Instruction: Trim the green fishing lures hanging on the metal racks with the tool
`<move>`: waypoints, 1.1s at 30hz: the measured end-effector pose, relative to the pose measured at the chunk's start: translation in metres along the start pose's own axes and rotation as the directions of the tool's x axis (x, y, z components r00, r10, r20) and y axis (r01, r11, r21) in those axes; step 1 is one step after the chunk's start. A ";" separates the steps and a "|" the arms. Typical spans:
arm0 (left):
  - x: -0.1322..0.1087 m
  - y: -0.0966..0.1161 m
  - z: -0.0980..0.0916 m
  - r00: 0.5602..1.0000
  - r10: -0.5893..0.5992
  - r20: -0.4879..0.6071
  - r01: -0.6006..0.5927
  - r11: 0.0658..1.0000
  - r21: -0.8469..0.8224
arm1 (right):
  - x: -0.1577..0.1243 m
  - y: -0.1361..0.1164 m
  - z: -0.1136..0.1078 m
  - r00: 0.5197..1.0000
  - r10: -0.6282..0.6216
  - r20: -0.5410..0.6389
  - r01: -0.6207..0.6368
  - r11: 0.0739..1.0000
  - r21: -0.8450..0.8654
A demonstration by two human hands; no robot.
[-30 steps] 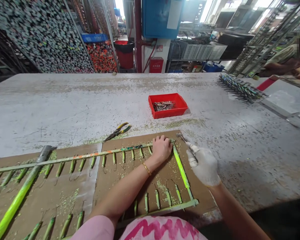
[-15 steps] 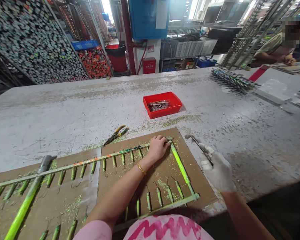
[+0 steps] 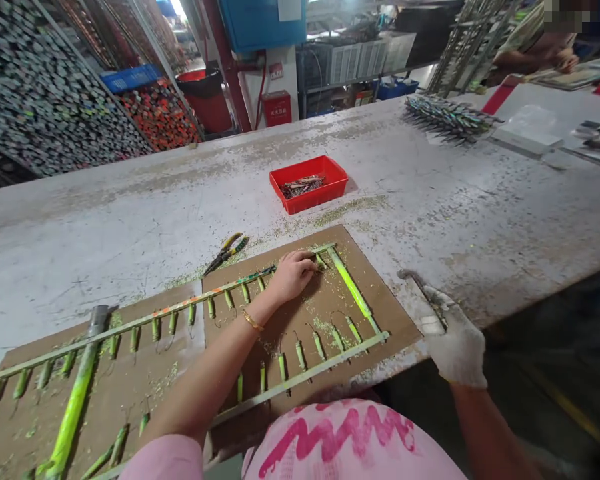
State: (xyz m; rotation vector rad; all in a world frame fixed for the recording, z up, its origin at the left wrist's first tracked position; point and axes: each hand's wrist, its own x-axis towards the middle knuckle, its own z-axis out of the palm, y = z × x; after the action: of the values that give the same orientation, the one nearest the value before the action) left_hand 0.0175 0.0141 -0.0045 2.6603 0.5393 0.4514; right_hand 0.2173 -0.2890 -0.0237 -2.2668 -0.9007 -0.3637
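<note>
White-gloved, your right hand (image 3: 455,340) pinches a slim hooked metal tool (image 3: 422,287), its long axis tilting up-left; your bare left hand (image 3: 293,277) rests curled on a long green-crusted strip (image 3: 230,287) lying slantwise across a brown cardboard sheet (image 3: 390,313).

Bright light glares from a far opening (image 3: 176,7); the desk (image 3: 460,227) looks evenly lit, the floor (image 3: 550,353) dim, the edges bowed.

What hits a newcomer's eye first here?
The tall rack wall at upper left, packed with multicoloured small pieces, grabs the eye, then the red tray mid-table. Nearer, neon-green strips with hooked green pieces lie on brown cardboard, the bare left hand on a strip, the white-gloved right hand past the edge.
</note>
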 end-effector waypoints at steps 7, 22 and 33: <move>-0.064 0.001 -0.036 0.996 -0.059 -0.064 0.061 0.998 0.024 | 0.015 0.016 0.011 0.976 -0.150 0.158 0.190 0.942 -0.276; -0.262 0.021 -0.056 0.726 -0.507 -0.464 0.621 0.774 0.126 | 0.015 0.038 0.005 0.993 -0.088 0.082 0.113 0.912 -0.395; -0.273 0.053 -0.034 0.676 -0.419 -0.606 0.662 0.706 0.251 | -0.007 0.014 0.025 0.899 -0.434 -0.060 0.429 0.899 -0.090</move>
State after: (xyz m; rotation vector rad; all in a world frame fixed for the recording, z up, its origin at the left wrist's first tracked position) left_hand -0.2182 -0.1372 -0.0153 2.5446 1.7776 0.9324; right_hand 0.2218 -0.2833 -0.0521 -2.0852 -1.3710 -0.6881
